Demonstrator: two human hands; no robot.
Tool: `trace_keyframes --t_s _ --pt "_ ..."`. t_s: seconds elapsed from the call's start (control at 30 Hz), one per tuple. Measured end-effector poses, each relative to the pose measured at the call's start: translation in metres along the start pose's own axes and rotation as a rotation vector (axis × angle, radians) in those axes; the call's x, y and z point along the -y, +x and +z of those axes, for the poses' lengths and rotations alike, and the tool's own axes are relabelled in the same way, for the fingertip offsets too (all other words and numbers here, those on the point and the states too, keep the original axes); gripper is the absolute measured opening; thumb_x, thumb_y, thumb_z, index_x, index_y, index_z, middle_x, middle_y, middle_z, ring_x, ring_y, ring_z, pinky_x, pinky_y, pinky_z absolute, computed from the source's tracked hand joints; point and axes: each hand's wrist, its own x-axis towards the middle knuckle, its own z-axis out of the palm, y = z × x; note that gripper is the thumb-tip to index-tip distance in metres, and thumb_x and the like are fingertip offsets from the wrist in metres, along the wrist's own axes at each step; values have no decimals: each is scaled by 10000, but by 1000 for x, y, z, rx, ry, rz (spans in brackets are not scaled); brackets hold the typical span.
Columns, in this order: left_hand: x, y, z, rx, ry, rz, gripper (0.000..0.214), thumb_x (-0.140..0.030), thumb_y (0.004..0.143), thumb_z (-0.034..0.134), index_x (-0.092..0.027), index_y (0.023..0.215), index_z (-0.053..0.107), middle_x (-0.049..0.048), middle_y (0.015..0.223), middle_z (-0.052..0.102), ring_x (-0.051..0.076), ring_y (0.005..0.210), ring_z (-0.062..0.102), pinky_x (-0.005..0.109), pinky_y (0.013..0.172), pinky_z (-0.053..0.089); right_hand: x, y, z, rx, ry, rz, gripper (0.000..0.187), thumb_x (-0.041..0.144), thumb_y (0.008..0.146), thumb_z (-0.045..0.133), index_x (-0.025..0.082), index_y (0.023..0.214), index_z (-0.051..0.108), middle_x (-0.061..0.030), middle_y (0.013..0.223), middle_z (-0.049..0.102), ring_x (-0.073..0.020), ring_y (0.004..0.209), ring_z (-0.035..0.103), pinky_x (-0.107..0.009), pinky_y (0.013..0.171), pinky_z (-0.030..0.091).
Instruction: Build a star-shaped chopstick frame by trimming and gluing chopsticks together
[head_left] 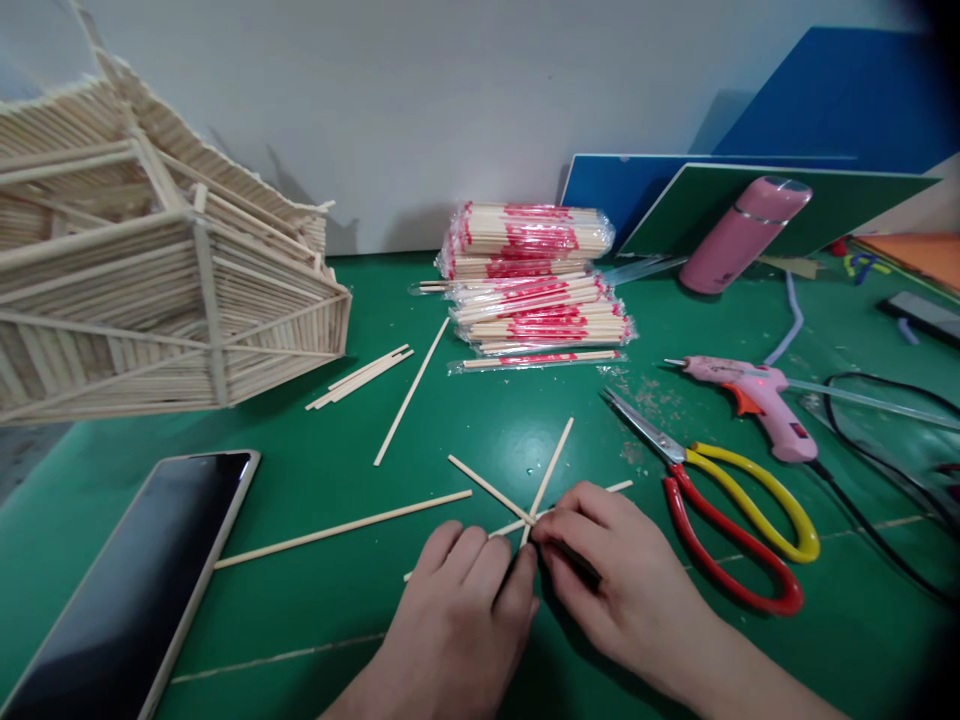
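Note:
Several thin wooden chopsticks cross in a star shape on the green table, one of them the upright chopstick (pixel 553 462) and another the left slanting chopstick (pixel 486 487). My left hand (pixel 472 600) has its fingers curled down on a chopstick that lies across below the crossing. With thumb and fingers pinched together, my right hand (pixel 622 560) grips at the crossing point, where chopstick ends meet. My fingertips hide part of the joint. Beside my left hand lies a loose chopstick (pixel 345 529). To the right of my right hand rest scissors (pixel 679 450) with red and yellow handles.
A chopstick-built model (pixel 202 300) stands at the left, behind a phone (pixel 142 590). Wrapped chopstick packets (pixel 536 290) are stacked at the back. A pink glue gun (pixel 757 395) with its cord and a pink bottle (pixel 742 240) occupy the right. Short sticks (pixel 364 377) lie mid-left.

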Motion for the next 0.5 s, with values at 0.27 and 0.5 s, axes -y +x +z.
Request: trace_keyframes --t_s 0.27,0.5 --pt "0 2 0 -19 -18 3 191 -178 778 442 -151 904 583 34 685 560 173 635 489 353 629 398 2 0 4 34 -105 -3 140 166 810 425 191 797 563 -39 781 515 -165 727 468 -302 644 369" --pt "-1 -2 -1 -152 -220 -56 186 -184 785 437 -154 888 590 51 703 562 177 647 483 344 600 408 4 -1 -4 -23 102 0 119 159 838 399 192 802 508 -30 796 493 -150 736 464 -291 659 387"
